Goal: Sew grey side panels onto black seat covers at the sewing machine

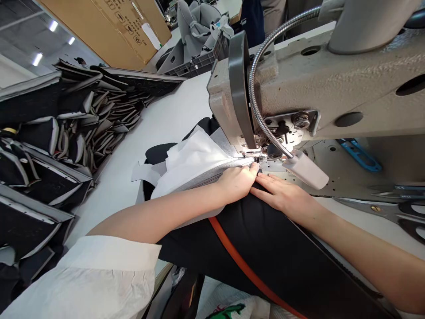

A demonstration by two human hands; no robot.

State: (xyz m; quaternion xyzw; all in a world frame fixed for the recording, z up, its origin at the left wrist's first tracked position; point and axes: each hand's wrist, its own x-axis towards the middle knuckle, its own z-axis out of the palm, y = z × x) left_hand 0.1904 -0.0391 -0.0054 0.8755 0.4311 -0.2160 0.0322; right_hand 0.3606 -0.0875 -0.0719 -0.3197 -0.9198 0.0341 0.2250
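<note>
My left hand point(237, 181) is closed on the edge of a layered fabric piece, right beside the needle area of a sewing machine point(299, 88). My right hand point(288, 197) lies flat, fingers stretched out, on the black fabric point(259, 235) just right of the left hand. An orange-red strip point(234, 250) runs across this black part. White cloth point(191, 155) and grey mesh layers are bunched to the left of the needle. The stitching point itself is partly hidden by the machine's parts and my fingertips.
A small lamp head point(307, 170) on a flexible metal neck hangs by the needle. Blue-handled snips point(360, 155) and black-handled scissors point(411, 217) lie at right. Stacked dark fabric pieces point(99, 115) fill the left; a cardboard box point(122, 31) and grey crate point(202, 60) stand behind.
</note>
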